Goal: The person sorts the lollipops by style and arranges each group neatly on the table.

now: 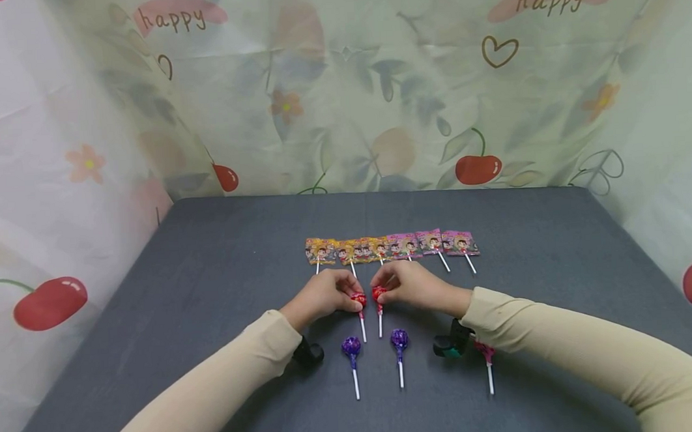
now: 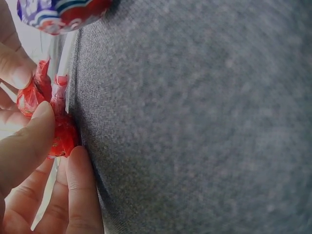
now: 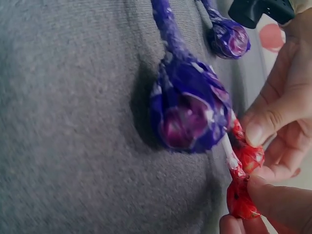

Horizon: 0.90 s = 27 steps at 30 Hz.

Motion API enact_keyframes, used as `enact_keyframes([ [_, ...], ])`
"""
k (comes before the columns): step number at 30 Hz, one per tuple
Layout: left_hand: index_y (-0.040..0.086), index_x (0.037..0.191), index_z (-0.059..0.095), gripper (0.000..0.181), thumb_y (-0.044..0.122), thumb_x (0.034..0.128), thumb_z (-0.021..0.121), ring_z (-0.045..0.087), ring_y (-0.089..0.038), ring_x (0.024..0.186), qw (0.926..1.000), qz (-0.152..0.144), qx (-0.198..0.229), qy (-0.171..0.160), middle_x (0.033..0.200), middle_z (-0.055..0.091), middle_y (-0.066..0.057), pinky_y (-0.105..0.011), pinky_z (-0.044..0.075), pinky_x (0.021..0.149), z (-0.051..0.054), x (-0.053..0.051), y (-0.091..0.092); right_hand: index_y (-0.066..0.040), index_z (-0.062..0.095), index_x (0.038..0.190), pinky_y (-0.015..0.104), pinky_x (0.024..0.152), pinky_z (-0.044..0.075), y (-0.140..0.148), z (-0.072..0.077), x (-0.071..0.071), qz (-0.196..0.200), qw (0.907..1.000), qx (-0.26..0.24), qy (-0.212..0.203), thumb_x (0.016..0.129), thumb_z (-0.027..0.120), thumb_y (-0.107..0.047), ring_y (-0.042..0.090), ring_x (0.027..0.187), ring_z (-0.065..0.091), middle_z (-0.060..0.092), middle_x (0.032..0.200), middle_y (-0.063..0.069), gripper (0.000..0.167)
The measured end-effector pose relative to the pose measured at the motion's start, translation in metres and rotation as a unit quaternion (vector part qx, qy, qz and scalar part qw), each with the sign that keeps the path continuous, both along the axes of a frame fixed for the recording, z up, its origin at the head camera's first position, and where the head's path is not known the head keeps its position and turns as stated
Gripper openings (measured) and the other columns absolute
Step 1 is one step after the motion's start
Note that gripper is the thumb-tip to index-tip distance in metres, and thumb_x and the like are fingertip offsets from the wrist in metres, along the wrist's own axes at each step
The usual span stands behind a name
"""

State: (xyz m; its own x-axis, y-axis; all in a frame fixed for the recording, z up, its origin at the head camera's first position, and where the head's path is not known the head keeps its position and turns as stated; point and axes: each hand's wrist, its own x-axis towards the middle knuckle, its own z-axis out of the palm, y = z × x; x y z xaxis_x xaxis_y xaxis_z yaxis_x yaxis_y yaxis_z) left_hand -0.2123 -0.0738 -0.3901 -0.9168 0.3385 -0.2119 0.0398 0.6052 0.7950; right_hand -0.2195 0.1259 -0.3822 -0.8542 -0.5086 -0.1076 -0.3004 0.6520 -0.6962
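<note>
My left hand (image 1: 325, 296) pinches a red-wrapped lollipop (image 2: 63, 139) by its round head, thumb on one side and fingers on the other. Close beside it, my right hand (image 1: 417, 286) pinches a second red lollipop (image 3: 241, 200) the same way. Both white sticks point toward the near side of the table, and a small gap separates the two heads. Nearer to me lie two purple lollipops, a left one (image 1: 351, 347) and a right one (image 1: 399, 338). A dark pink lollipop (image 1: 485, 352) lies partly hidden under my right sleeve.
Beyond my hands runs a row of flat-wrapped lollipops, orange packets (image 1: 321, 250) on the left and pink packets (image 1: 460, 242) on the right. They lie on a dark grey table (image 1: 236, 248). Printed curtains (image 1: 352, 111) enclose its back and sides.
</note>
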Motion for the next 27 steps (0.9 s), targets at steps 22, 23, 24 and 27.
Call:
enact_keyframes([
  [22, 0.008, 0.090, 0.068, 0.021, 0.006, 0.0748, 0.082, 0.056, -0.012, 0.074, 0.9999, 0.004, -0.010, -0.014, 0.082, 0.065, -0.002, -0.023, 0.044, 0.065, -0.001, -0.002, 0.001, -0.006, 0.069, 0.099, 0.030, 0.075, 0.052, -0.009, -0.002, 0.007, 0.003, 0.9999, 0.011, 0.004, 0.083, 0.075, -0.009, 0.014, 0.085, 0.065, 0.069, 0.095, 0.005, 0.018],
  [23, 0.008, 0.090, 0.068, 0.021, 0.006, 0.0748, 0.082, 0.056, -0.012, 0.074, 0.9999, 0.004, -0.009, -0.014, 0.082, 0.065, -0.002, -0.023, 0.044, 0.065, -0.001, -0.002, 0.001, -0.006, 0.069, 0.099, 0.029, 0.075, 0.052, -0.010, -0.002, 0.007, 0.002, 0.9999, 0.012, 0.005, 0.083, 0.075, -0.009, 0.014, 0.085, 0.065, 0.069, 0.095, 0.005, 0.017],
  [24, 0.008, 0.090, 0.068, 0.020, 0.006, 0.0750, 0.082, 0.056, -0.012, 0.074, 0.9999, 0.003, -0.010, -0.012, 0.082, 0.065, -0.003, -0.023, 0.044, 0.065, -0.001, -0.002, 0.001, -0.006, 0.069, 0.098, 0.029, 0.075, 0.052, -0.010, -0.001, 0.007, 0.002, 0.9999, 0.012, 0.005, 0.083, 0.075, -0.008, 0.014, 0.085, 0.065, 0.070, 0.094, 0.006, 0.017],
  [27, 0.008, 0.090, 0.068, 0.021, 0.006, 0.0751, 0.082, 0.056, -0.012, 0.074, 0.9999, 0.001, -0.012, -0.011, 0.082, 0.065, -0.003, -0.023, 0.044, 0.065, -0.001, -0.003, 0.001, -0.005, 0.068, 0.098, 0.028, 0.073, 0.052, -0.011, -0.001, 0.008, 0.003, 0.9999, 0.012, 0.007, 0.083, 0.076, -0.008, 0.014, 0.085, 0.066, 0.070, 0.094, 0.006, 0.017],
])
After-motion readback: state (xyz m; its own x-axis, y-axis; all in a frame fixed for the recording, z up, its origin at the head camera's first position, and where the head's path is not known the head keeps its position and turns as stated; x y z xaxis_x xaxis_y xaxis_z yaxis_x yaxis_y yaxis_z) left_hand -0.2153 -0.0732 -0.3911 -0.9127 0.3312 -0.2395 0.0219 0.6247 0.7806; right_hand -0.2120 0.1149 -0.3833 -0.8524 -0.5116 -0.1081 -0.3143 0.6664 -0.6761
